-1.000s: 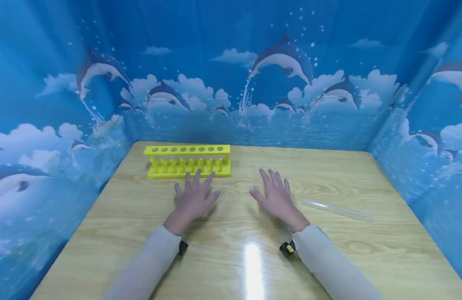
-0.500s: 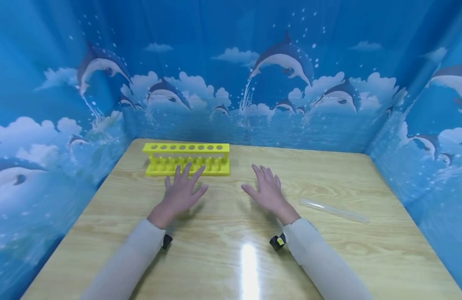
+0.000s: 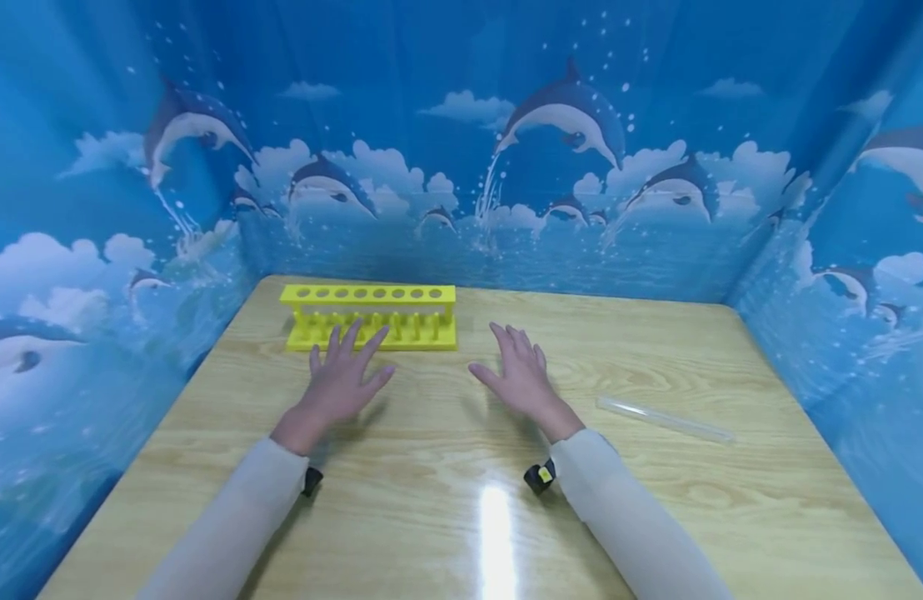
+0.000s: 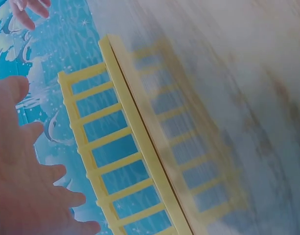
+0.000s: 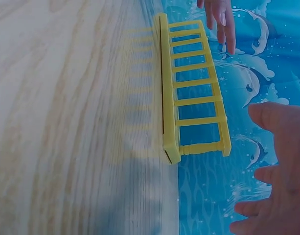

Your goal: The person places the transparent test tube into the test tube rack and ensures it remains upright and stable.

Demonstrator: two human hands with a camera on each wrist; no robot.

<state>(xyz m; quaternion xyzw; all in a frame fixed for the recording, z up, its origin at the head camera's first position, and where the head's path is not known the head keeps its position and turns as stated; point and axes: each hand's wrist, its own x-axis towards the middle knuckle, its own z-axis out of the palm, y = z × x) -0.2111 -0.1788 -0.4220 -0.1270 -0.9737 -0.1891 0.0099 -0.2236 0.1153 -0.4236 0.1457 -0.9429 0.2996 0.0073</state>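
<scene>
A yellow test tube rack (image 3: 369, 319) stands at the back left of the table, with a row of round holes along its top bar and pegs below. My left hand (image 3: 340, 379) hovers just in front of it, fingers spread, fingertips overlapping its base in the head view. To the right, my right hand (image 3: 523, 377) is held over the table with straight fingers and the thumb apart. Both hands hold nothing. A clear test tube (image 3: 664, 418) lies flat on the table, to the right of my right hand. In the left wrist view the rack (image 4: 140, 132) appears beside the left hand.
The wood-grain table (image 3: 431, 517) has a bright light reflection near its front. A blue curtain (image 3: 401, 225) printed with dolphins and clouds closes off the back and both sides. Each wrist carries a small black camera (image 3: 538, 477).
Both hands have drifted left and slightly forward, the left hand farther, widening the gap between them. The rack and test tube lie as before on the table; the head view has shifted a little.
</scene>
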